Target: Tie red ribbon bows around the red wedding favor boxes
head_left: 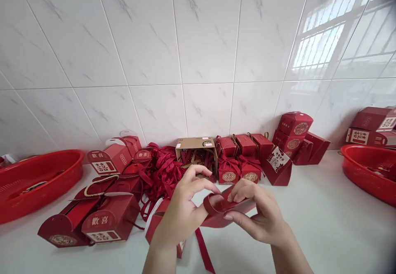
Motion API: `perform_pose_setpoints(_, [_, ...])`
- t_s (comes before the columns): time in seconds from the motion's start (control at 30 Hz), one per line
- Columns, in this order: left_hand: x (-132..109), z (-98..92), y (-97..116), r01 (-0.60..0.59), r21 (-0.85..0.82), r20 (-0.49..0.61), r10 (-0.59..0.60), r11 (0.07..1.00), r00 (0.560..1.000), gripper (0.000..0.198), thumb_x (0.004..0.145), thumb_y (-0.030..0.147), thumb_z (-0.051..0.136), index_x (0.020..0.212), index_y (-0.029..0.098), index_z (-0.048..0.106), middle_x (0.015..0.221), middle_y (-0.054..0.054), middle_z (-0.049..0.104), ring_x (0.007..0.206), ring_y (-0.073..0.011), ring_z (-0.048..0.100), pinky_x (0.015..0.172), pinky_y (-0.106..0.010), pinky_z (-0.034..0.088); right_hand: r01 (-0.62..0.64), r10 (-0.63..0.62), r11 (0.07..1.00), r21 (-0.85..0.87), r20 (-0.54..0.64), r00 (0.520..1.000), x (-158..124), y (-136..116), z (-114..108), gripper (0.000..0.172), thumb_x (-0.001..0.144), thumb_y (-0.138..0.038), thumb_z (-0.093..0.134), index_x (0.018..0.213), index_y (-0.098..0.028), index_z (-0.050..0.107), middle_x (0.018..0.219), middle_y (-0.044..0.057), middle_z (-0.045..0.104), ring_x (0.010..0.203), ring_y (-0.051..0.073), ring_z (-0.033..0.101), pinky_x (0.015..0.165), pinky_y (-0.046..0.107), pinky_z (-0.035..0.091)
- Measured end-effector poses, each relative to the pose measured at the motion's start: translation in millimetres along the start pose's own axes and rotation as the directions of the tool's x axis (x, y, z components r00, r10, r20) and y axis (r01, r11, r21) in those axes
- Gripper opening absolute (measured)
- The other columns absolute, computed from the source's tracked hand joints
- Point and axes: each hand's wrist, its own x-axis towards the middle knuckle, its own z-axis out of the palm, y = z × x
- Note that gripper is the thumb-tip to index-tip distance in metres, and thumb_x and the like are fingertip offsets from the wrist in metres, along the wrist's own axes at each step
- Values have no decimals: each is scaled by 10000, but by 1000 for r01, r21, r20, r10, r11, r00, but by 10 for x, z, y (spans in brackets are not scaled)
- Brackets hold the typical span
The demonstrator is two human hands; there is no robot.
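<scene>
Above the front of the table I hold a small red gift box [218,222], tilted and partly covered by my fingers. My right hand [261,210] grips its right side, thumb below and fingers on top. A dark red ribbon [204,250] loops at the box's left end, and a tail hangs toward the table. My left hand [187,212] has its thumb and fingers curled around that loop; the exact contact is partly hidden. Behind my left forearm lies another red box [152,224], mostly covered.
Red ribbons [165,164] lie heaped beside an open cardboard box [192,142]. Several red gift boxes [108,218] stand left, and ribbon-tied ones [229,171] stand behind my hands. Red plastic basins [74,158] [368,152] flank the table against a tiled wall [207,38].
</scene>
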Motion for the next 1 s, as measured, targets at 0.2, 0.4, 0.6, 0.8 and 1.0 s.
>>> perform_pose_setpoints(0.2, [21,44,-18,178,-218,-49,-193,960,980,81,816,295,707,842,238,758,770,-25,721,705,-155,677,648,-233,540,-6,6,1000,-20,-17,1000,-2,10,-30,245,818,-195,695,938,-244,487,747,9,611,635,160,572,552,289,484])
perform_pose_setpoints(0.4, [-58,-49,-8,15,-78,157,-2,997,988,374,963,278,465,1318,328,570,1354,-70,545,1264,-222,512,1032,-323,462,-51,50,998,-25,-51,997,0,37,-67,259,809,-188,711,937,-240,492,773,9,616,662,155,581,579,280,487])
perform_pose_setpoints(0.6, [-85,-44,-1,68,-11,159,-66,998,985,382,991,348,365,1308,316,575,979,-62,507,839,-170,566,772,-306,531,-61,61,998,0,-55,997,11,39,-53,243,818,-202,710,926,-233,496,775,10,618,669,148,580,596,270,483])
perform_pose_setpoints(0.8, [-62,-9,-26,31,-96,-22,-33,995,999,262,941,274,533,1174,295,650,836,1,536,743,-107,554,671,-200,481,-75,74,997,1,-53,996,-8,23,-56,248,814,-199,716,928,-234,499,783,9,621,682,143,586,608,258,482])
perform_pose_setpoints(1.0, [-25,73,-36,48,-200,-223,-93,979,970,104,761,164,756,806,223,683,720,31,683,657,-95,646,609,-151,522,-86,86,996,17,-66,994,5,35,-46,258,809,-196,722,935,-236,500,784,5,614,696,143,591,614,256,486])
